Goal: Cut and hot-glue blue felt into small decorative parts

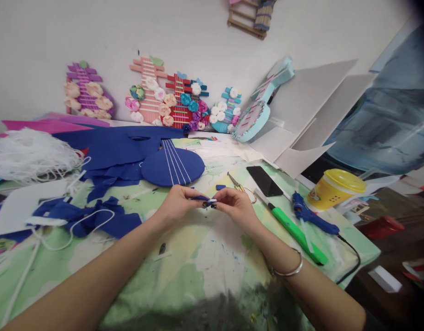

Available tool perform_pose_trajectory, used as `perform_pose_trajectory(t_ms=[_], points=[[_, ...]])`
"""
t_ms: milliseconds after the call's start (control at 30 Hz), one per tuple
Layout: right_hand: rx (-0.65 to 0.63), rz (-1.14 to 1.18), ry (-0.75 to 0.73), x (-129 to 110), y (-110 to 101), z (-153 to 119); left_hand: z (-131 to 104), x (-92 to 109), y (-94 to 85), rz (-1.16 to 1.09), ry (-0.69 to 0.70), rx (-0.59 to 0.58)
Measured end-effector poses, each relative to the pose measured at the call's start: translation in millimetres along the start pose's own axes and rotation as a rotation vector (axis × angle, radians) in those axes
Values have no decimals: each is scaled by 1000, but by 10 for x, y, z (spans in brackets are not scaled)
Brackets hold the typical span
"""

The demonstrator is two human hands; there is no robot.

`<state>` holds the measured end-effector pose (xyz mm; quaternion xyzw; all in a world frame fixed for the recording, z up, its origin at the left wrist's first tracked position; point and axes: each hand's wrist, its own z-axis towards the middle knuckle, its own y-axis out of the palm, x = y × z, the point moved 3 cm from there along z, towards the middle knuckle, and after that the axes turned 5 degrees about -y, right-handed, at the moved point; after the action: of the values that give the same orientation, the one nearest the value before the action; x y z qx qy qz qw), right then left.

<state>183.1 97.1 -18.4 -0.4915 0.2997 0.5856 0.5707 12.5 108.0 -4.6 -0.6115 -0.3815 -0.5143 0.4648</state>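
Note:
Both hands meet over the middle of the table, pinching one small blue and white strip (209, 202) between thumbs and fingertips. My left hand (179, 204) grips its blue end; my right hand (236, 206) holds the whitish end. The fingers cover much of the strip. Just beyond lies a blue pear-shaped instrument model (174, 168) with white strings. Past my right fingers rests a small blue piece (220, 187), beside gold-handled scissors (239, 185).
At right lie a black phone (265, 180), a green utility knife (295, 232), a blue glue gun (312, 215) and a yellow-lidded tub (336, 189). Left are blue scraps (111, 216) and a white string heap (34, 156). Decorated instrument models (180, 103) lean against the wall.

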Motion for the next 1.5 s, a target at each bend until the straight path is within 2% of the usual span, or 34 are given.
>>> perform_pose_trajectory(t_ms=[200,700,900,1100,1267,1500], points=[[7,37,-14,-5,9,-12,-22,34,1,-32,71,51],[51,-57,-129,-72,0,-48,-62,103,-17,35,456,102],[84,-110,-311,-167,-16,-60,-104,108,-2,93,628,119],[91,-129,-337,-172,-8,-80,-160,163,15,119,707,171],[127,-179,-345,-187,-13,-97,-192,201,32,170,754,153],[112,-190,-408,-229,0,-109,-227,198,34,258,851,208]])
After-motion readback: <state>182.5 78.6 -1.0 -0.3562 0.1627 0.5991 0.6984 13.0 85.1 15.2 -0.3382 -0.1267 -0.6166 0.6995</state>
